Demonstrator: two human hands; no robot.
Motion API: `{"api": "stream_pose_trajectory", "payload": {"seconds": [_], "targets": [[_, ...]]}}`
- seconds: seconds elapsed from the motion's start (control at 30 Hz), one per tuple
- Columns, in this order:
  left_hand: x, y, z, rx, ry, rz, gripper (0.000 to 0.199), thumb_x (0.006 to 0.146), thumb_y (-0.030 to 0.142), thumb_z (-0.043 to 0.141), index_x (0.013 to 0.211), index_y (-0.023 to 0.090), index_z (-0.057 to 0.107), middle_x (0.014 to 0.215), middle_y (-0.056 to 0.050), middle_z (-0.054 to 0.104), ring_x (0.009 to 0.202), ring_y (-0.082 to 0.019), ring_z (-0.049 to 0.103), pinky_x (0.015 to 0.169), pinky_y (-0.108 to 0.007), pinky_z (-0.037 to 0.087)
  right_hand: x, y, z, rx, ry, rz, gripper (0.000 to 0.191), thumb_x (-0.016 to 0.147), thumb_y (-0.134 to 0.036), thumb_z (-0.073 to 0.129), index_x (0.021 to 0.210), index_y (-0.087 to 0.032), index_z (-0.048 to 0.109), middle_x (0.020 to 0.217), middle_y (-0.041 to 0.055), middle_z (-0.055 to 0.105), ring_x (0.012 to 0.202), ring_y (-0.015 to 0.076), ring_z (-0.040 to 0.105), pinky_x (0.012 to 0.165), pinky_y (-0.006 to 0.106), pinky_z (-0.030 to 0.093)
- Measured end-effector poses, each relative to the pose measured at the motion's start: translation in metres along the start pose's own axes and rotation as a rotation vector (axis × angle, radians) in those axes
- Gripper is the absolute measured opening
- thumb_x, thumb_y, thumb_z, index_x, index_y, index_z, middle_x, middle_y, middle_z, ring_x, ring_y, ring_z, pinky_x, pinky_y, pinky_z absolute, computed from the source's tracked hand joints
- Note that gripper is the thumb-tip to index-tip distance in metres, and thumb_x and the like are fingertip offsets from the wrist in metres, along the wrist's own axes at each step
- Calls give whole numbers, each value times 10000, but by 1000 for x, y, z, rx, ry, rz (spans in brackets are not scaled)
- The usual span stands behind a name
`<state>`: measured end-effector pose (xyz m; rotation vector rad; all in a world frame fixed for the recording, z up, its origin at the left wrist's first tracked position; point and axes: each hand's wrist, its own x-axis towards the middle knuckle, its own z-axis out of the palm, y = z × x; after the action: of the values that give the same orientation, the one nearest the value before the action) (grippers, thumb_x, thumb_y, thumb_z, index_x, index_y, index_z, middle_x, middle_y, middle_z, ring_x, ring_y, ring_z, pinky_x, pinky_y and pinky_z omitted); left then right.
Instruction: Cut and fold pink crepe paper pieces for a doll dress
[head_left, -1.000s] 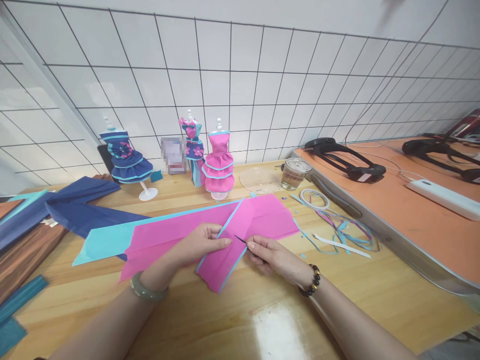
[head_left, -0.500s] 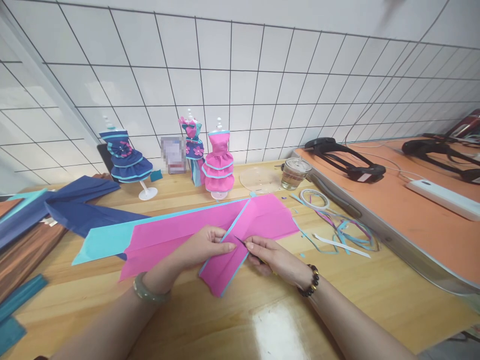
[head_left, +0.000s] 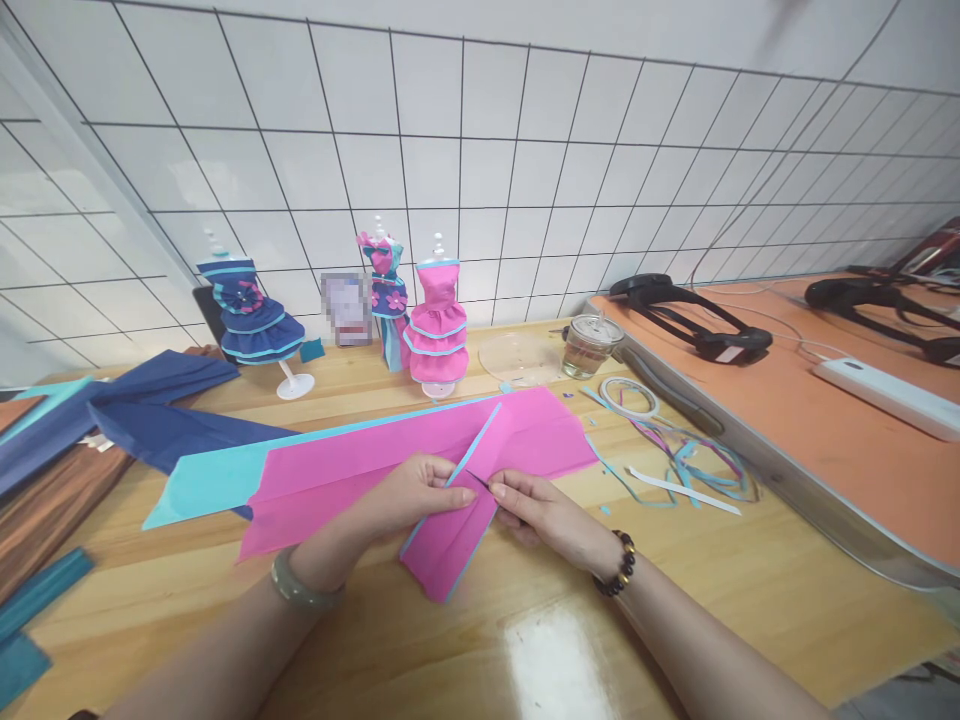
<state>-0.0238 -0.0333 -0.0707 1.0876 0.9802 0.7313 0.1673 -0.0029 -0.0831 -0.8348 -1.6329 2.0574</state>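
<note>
A pink fabric strip (head_left: 448, 550) with light blue edging lies diagonally over larger pink fabric (head_left: 322, 470). My left hand (head_left: 416, 492) pinches the strip's left edge, thumb on top. At the strip's right edge my right hand (head_left: 544, 512) has its fingers closed round a small dark pointed tool (head_left: 478, 480), whose tip lies over the pink strip. The tool's handle is hidden in the fingers. Turquoise fabric (head_left: 206, 487) shows beneath the large pink piece.
Three doll stands wear a blue dress (head_left: 262, 325), a mixed dress (head_left: 390, 300) and a pink dress (head_left: 437, 330). A lidded cup (head_left: 591, 345), tape roll (head_left: 628, 398) and ribbon scraps (head_left: 690, 460) lie right. Blue fabric (head_left: 169, 400) is left.
The lower end of the pink strip has shifted slightly down and right. Both hands keep nearly the same place and hold.
</note>
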Motion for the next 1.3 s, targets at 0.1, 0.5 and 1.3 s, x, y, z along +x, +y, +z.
{"api": "stream_pose_trajectory", "payload": {"seconds": [0.1,0.5,1.3], "targets": [[0,0,0,5,0,-12,336,667,379,668,862,106,673,801,-94,692,691,-201,626,637,-298,456,1,1,-1,-26,3,-12,345,817,-490,470,693,-180,381,551,-76,309,438,43,239,402,199,158],[-3,5,3,-41,48,-34,334,590,402,712,757,114,691,689,-69,679,670,-205,615,613,-295,445,-1,-2,1,-92,60,-16,370,779,-536,496,735,-172,450,575,-64,328,474,55,270,428,205,179],[-1,3,8,-39,13,-83,326,594,407,705,720,108,663,564,-18,599,622,-181,580,566,-268,416,2,2,1,-205,94,-112,372,790,-538,476,747,-169,499,630,-40,335,556,84,286,494,213,243]]}}
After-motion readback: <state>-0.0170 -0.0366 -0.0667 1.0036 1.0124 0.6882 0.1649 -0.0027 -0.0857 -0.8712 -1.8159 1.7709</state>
